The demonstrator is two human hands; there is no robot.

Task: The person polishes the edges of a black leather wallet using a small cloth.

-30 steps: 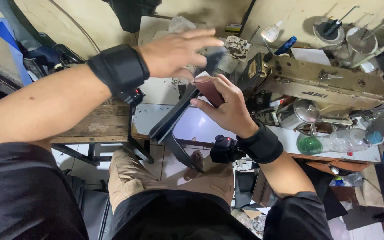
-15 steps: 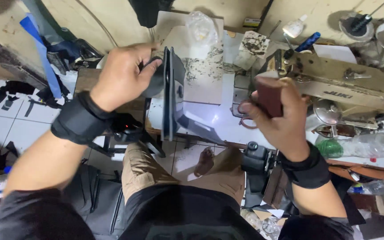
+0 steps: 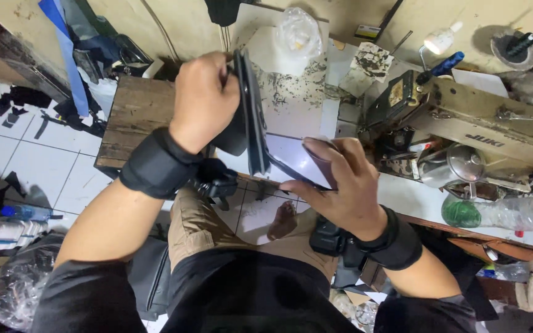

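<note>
A: Starting at the left: left hand (image 3: 203,98) closed around the upper end of a dark, flat leather piece (image 3: 251,114), fingers curled over its far edge, black wrist strap (image 3: 155,163) below the knuckles.

B: Held on edge, then?

A: Yes. Seen edge-on, thin, long axis running from near the top of the white work surface (image 3: 291,105) down toward the body, tilted a little to the right at its lower end.

B: And lower down?

A: Lower end meeting the right hand (image 3: 334,185). Fingers flat and together under a pale, glossy flap (image 3: 297,160) folding out from the dark piece, thumb side pressing a brownish patch (image 3: 322,163) against it. Pinched rather than fisted; exact contact under the palm hidden.

B: Which hand nearer the bulk of it?

A: Left, gripping the main body up high. Right only at the tail, just beside and below, so the piece spans from upper left to lower right between the two.

B: Further right?

A: Beige sewing machine (image 3: 482,123) lying along the bench, well apart from both hands; blue-handled tool (image 3: 445,61) above it, green-tinted plastic bottle (image 3: 495,213) on the bench edge below.
</note>
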